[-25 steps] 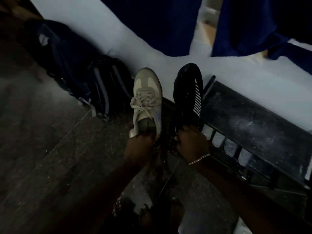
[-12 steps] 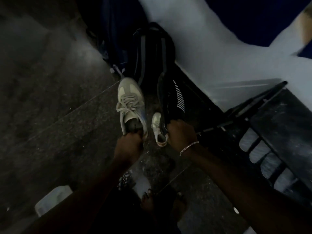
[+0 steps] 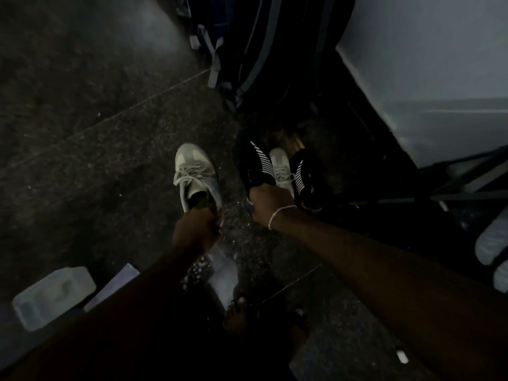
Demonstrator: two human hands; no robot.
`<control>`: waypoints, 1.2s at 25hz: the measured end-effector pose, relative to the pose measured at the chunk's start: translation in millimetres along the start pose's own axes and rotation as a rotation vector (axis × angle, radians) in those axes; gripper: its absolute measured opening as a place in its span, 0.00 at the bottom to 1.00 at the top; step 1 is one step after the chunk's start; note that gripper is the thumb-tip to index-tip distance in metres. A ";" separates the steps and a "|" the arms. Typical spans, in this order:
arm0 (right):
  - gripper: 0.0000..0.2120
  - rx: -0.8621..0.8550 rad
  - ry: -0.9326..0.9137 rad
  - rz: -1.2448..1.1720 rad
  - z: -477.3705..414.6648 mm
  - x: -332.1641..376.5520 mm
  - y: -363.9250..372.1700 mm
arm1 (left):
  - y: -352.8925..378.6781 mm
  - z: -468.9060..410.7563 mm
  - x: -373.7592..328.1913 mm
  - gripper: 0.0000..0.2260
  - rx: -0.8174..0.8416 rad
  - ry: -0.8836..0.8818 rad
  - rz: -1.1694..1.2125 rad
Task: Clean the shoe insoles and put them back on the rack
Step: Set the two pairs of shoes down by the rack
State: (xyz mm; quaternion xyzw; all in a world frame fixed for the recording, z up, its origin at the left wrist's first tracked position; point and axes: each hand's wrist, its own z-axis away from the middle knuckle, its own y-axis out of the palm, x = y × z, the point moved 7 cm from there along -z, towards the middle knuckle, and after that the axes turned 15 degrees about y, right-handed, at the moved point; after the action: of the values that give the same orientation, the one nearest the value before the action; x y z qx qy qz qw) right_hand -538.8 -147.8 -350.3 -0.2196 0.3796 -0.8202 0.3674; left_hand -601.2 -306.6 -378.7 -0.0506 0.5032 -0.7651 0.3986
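I see the left hand [image 3: 196,229] gripping the beige sneaker [image 3: 193,174] by its heel. The right hand [image 3: 270,202] curls round the heel of the black shoe [image 3: 257,167], probably to carry both. I can't see the insoles, likely inside. The second sneaker [image 3: 281,167] and second black shoe [image 3: 309,178] lie beyond, rack [image 3: 464,178] far right.

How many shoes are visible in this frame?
4. A beige shoe in the left hand, a black striped shoe in the right hand, a second beige shoe and a second black shoe lying just beyond it. The dark may hide more.
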 end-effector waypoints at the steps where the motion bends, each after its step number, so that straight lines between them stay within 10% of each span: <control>1: 0.13 0.031 -0.001 0.012 -11.5 2.1 14.7 | 15.1 -7.0 5.7 0.15 0.022 0.007 -0.004; 23: 0.13 0.149 -0.050 0.086 -146.7 -5.2 215.9 | 237.9 -101.8 76.9 0.22 0.351 -0.024 0.135; 30: 0.16 0.108 -0.061 -0.026 -140.0 -15.1 230.6 | 236.7 -93.9 72.0 0.28 0.196 -0.011 0.136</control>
State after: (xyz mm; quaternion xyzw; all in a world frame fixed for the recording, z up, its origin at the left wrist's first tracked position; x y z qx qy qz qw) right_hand -518.1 -173.5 -618.5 -0.2294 0.3205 -0.8371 0.3795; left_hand -562.6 -327.3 -639.6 0.0187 0.4262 -0.7814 0.4554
